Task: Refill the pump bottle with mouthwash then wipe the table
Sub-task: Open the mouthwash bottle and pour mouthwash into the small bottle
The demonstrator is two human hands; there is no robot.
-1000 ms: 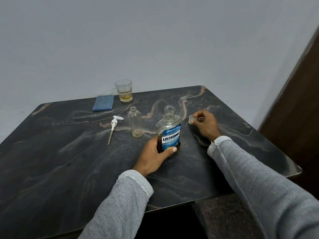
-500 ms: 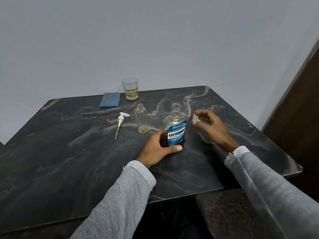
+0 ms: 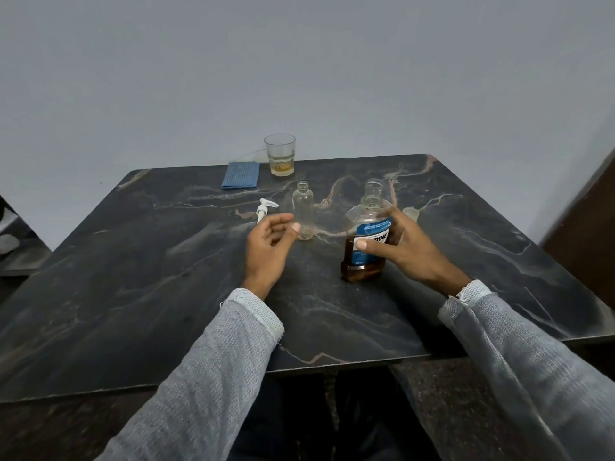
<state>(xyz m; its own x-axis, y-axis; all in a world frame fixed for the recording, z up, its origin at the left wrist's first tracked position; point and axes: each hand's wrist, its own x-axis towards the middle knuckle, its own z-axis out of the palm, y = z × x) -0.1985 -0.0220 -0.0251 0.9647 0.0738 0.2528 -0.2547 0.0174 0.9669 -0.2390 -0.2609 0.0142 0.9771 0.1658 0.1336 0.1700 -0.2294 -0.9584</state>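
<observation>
The right hand [image 3: 404, 251] curls its fingers round the upright mouthwash bottle [image 3: 366, 241]. The left hand [image 3: 268, 242] hovers loosely curled, holding nothing. The open pump bottle [image 3: 303, 211] stands upright just beyond its fingertips

1. Two bottles on the bench [image 3: 166, 294]: one mouthwash bottle [image 3: 366, 241], uncapped, and one small clear pump bottle [image 3: 303, 211], also open.
2. One white pump head [image 3: 264, 209], lying loose.
3. One clear cap [image 3: 411, 213].
4. One drinking glass [image 3: 280, 155].
5. One folded blue cloth [image 3: 241, 175].
6. Two hands: left hand [image 3: 268, 247], right hand [image 3: 407, 247].
</observation>
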